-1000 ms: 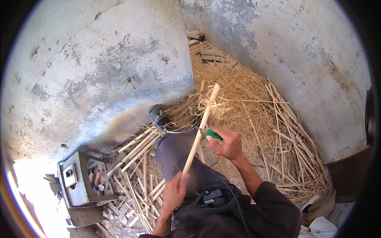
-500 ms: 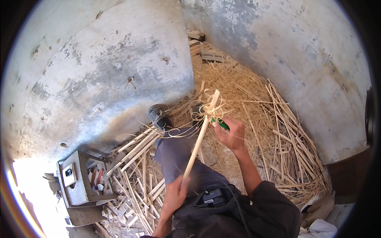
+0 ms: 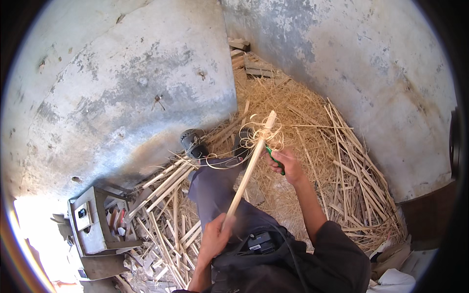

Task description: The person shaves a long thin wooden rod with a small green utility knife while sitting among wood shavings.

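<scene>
My left hand is closed around the lower end of a pale wooden stick, which slants up and away over my leg. Thin curled shavings cluster near the stick's far end, still hanging on it. In my right hand is a green-handled tool, gripped beside the stick just below the curls. It looks like a knife, but its blade cannot be made out. The fingers of that hand wrap the handle, close to the stick's right side.
Loose shavings cover the floor toward the corner. Piles of thin wooden strips lie at right and left. A worn wooden stool stands at the left near bright light. Stained walls rise ahead; my shoe rests near one.
My right hand has shifted slightly right and down with the green-handled tool, whose handle now points more steeply downward. The stick's far end has moved a little to the right.
</scene>
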Available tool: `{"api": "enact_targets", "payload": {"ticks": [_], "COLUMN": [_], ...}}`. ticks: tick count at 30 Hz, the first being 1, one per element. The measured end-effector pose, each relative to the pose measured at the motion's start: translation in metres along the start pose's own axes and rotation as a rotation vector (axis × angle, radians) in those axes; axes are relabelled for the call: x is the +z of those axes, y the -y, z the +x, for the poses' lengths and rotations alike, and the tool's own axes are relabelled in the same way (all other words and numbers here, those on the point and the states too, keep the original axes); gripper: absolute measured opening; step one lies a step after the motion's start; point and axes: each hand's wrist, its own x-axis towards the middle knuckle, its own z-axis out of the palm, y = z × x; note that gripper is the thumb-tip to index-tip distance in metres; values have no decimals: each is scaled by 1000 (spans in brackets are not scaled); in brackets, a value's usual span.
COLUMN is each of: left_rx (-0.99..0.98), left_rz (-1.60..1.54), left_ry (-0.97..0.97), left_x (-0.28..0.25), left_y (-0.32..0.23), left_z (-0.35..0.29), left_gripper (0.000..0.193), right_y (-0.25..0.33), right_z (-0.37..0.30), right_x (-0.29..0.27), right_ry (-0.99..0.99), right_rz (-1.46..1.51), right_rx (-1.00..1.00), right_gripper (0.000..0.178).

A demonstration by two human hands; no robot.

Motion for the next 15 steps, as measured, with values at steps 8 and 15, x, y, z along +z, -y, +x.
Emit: {"api": "enact_targets", "payload": {"ticks": [8, 15], "left_rx": [14, 65], "left_rz": [64, 36], "left_ry": [-119, -80], "left_x": [-7, -9], "left_y": [-12, -21], "left_z": [12, 29], "left_gripper": [33, 35], "right_y": [-16, -17], "right_z": [-29, -41], "right_x": [52, 71], "right_ry": [9, -57], "right_rz": [-525, -668], "right_rx": [-180, -257], "right_gripper": [28, 29]}}
